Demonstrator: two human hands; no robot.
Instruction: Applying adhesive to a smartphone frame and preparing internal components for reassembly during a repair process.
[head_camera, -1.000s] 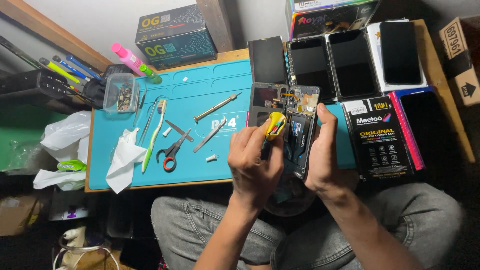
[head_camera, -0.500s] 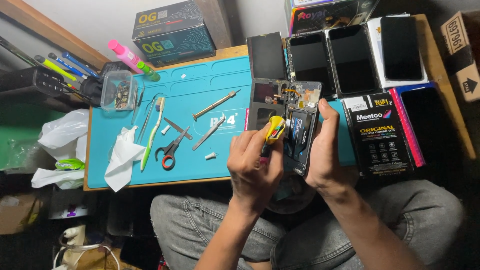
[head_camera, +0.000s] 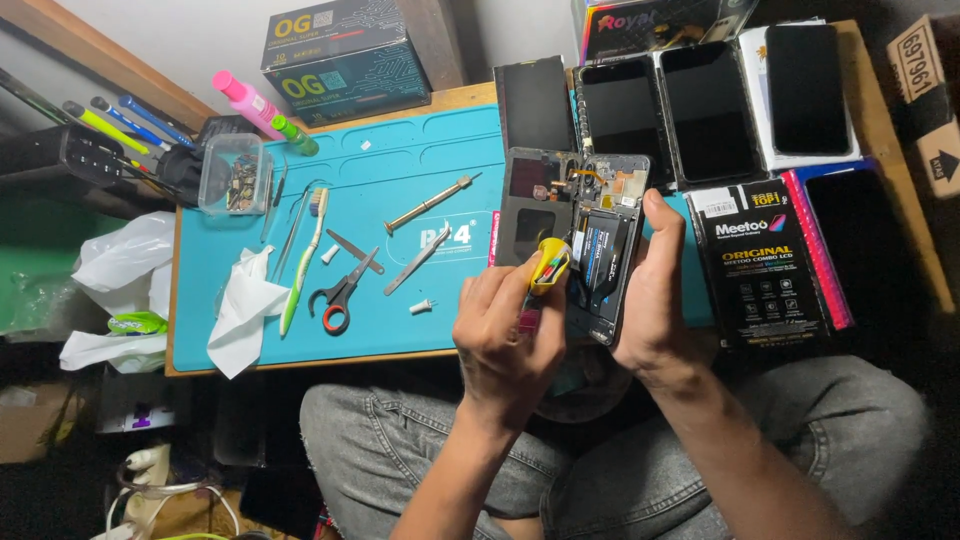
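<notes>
Single head view — looks steeply down, close over lap and blue mat (head_camera: 400, 180).

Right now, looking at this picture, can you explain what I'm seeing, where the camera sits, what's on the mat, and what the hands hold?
The camera is worn on a person's head, looking down at their own two hands and knees. The left hand holds a small yellow tool against an opened phone, which the right hand steadies. On the blue work mat lie red-handled scissors, tweezers, a screwdriver, a toothbrush and a crumpled tissue. Behind sit a clear parts box, dark phone screens and a black carton.
</notes>
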